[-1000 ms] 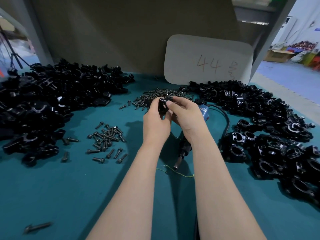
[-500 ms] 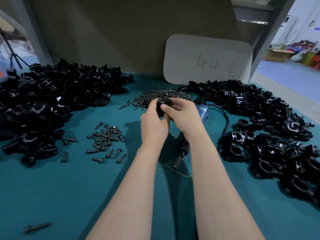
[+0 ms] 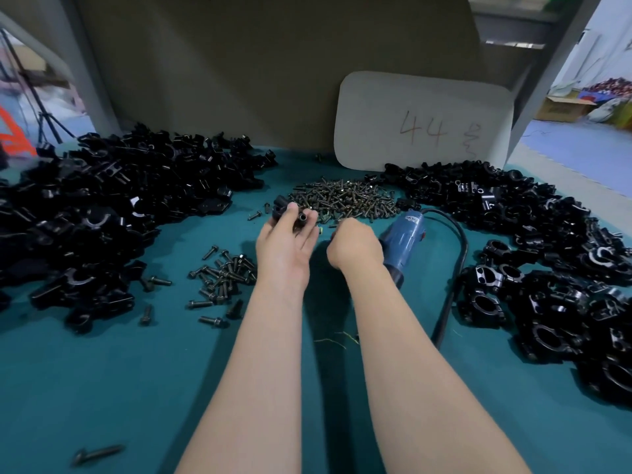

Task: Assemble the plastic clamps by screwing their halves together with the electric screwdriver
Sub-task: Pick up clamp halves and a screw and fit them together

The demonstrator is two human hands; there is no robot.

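Progress check: left hand [image 3: 285, 241] grips one black clamp [image 3: 290, 215], thumb pressed on top and the other fingers curled under it. A round hole shows just beside the thumb tip. Right hand [image 3: 354, 246] sits just right of it, not touching. Its fingers are curled inward with the tips hidden behind the knuckles, so cannot tell whether they pinch a screw or nothing. Screw pile [image 3: 345, 200] lies just beyond the right fingertips. Electric screwdriver [image 3: 403, 241], blue body, lies flat on the teal mat [image 3: 102, 388] just outboard of the right fingers, ungripped, with its black cord [image 3: 458, 268] looping off. Judgement: this clamp is at the screw-loading step, driving not yet done. Overall, a big heap of loose halves [image 3: 102, 213] sits well left of the left fingers. A heap of closed rings, probably assembled clamps [image 3: 547, 285], sits well right of the right fingers. Both heaps are large, so a good share looks done and plenty is left; the ratio can't be counted. A small scatter of longer bolts [image 3: 225, 271] lies near the left wrist. Writing: white card [image 3: 424, 121], propped far beyond the fingertips, reads "44" in red handwriting, then an illegible scrawl. Label [image 3: 412, 218] on the screwdriver is too blurred to read, no brand discernible.
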